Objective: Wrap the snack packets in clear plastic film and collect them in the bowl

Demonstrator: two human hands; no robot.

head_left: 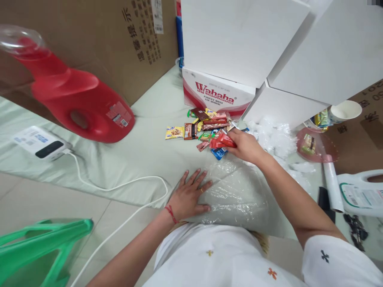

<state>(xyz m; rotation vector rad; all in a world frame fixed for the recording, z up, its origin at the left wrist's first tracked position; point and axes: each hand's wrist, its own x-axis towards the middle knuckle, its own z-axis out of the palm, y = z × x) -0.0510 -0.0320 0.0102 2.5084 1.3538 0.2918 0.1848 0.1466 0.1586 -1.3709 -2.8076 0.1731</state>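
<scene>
My right hand reaches over a pile of wrapped snacks and grips a red snack packet at the pile's front right edge. Yellow, brown, green and blue wrappers lie heaped around it, some overlapping. A yellow packet lies at the pile's left end. Flat on the pale green tablecloth, my left hand has its fingers spread and holds nothing. It touches the left edge of a clear plastic bag spread out before me.
A white Wahaba carton stands behind the pile, near crumpled white plastic. A red jug and a white cabled device are left. A pink plate, plastic roll and white jug are right. A green stool stands below.
</scene>
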